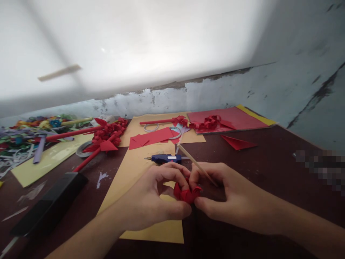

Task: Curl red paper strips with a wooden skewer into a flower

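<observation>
A small red paper flower [186, 194] is pinched between both hands near the front of the table. My left hand [159, 196] grips its left side with thumb and fingers. On the other side, my right hand [218, 190] presses the flower's right edge. A thin wooden stick [196, 163] slants across the right hand's fingers, its lower end by the palm. Just beyond the hands lies a blue glue gun [165, 158], nozzle pointing left, on a tan paper sheet [161, 233]. The flower's underside is hidden.
Finished-looking red paper flowers on red stems [104, 138] lie at left, beside a black box [50, 201] and a pile of coloured paper strips [18, 133]. Behind are red paper pieces [151, 137], tape rolls [151, 127] and a red folder [237, 118]. A red paper triangle [238, 142] lies right.
</observation>
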`<action>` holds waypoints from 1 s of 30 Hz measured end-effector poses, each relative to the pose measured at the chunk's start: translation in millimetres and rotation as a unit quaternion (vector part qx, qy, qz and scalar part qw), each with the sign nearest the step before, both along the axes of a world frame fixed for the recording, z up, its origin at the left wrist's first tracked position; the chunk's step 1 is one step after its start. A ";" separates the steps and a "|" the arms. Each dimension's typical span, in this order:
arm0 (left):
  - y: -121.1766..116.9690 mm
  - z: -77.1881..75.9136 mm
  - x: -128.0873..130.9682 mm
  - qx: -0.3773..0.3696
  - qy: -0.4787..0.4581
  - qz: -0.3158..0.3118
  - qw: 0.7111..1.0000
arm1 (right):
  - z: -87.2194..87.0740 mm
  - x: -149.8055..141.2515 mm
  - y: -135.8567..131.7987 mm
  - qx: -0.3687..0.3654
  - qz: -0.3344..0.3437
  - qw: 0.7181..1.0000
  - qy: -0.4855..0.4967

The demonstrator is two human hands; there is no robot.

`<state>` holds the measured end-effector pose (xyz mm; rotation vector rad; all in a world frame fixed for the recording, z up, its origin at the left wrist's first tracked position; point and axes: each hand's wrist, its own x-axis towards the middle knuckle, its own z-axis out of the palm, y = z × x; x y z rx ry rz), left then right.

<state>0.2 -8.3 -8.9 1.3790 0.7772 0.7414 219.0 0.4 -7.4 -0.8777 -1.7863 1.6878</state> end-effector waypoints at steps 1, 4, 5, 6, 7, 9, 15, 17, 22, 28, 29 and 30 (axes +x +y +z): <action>-0.5 -0.1 -0.4 0.002 0.003 0.001 1.000 | 0.0 -0.1 0.1 0.003 -0.001 1.000 -0.003; -1.4 -1.5 -1.4 0.010 0.009 0.002 1.000 | 0.8 -0.4 -0.3 0.013 -0.001 1.000 -0.003; -1.5 -2.3 -1.6 0.012 0.006 0.001 1.000 | 1.0 -0.4 -0.4 0.015 0.000 1.000 -0.003; -1.3 -3.2 -1.7 0.011 0.003 0.000 1.000 | 0.8 -0.3 -0.4 0.016 0.001 1.000 -0.004; -1.1 -4.0 -1.9 0.009 -0.003 -0.001 1.000 | 0.2 -0.1 -0.3 0.022 -0.002 1.000 -0.004; -0.5 -5.2 -2.5 0.003 -0.017 0.007 1.000 | -2.6 0.5 0.8 0.045 -0.021 0.999 0.004; 0.7 -5.4 -4.4 -0.006 -0.032 0.050 0.998 | -13.0 3.2 5.1 0.080 -0.085 0.992 0.045; 1.2 -5.0 -4.4 -0.009 -0.035 0.066 0.997 | -13.9 3.3 5.2 0.078 -0.082 0.993 0.037; 2.3 -3.9 -3.0 -0.002 -0.028 0.066 0.997 | -13.3 1.5 5.0 0.067 -0.101 0.992 0.033; 2.1 -4.5 -3.3 0.001 -0.020 0.077 0.997 | -14.4 0.3 6.5 0.053 -0.108 0.992 0.040; 2.2 -4.9 -3.9 0.003 -0.018 0.074 0.997 | -15.0 0.3 6.9 0.049 -0.106 0.992 0.043; 2.5 -5.4 -4.7 0.006 -0.016 0.070 0.997 | -15.6 0.3 7.2 0.044 -0.105 0.992 0.046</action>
